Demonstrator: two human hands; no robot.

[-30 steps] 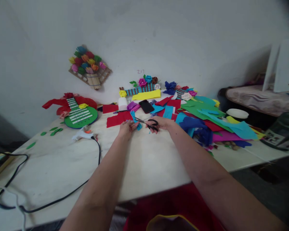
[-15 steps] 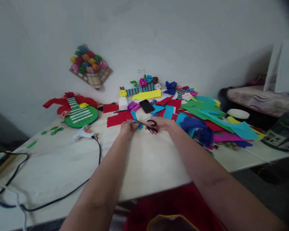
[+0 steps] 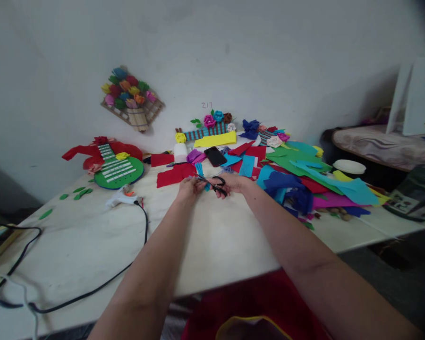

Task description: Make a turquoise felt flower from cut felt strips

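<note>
My left hand (image 3: 188, 187) pinches a small folded piece of light blue paper (image 3: 199, 170) over the middle of the pale table (image 3: 212, 236). My right hand (image 3: 232, 183) grips black-handled scissors (image 3: 214, 183), fingers through the loops. The blades point left and meet the blue paper close to my left fingertips. Both hands are close together, just in front of a red paper sheet (image 3: 173, 174).
A heap of coloured paper sheets (image 3: 304, 179) covers the right side. A black phone (image 3: 215, 156) lies behind my hands. A white glue gun (image 3: 122, 198) with a black cord (image 3: 92, 288) sits at left, near a green and red guitar-shaped craft (image 3: 116, 167). Paper flower crafts hang on the wall (image 3: 132, 99).
The scissors' blades have closed in on the blue paper and my right hand has drawn slightly left toward my left hand. Otherwise the scene is the same.
</note>
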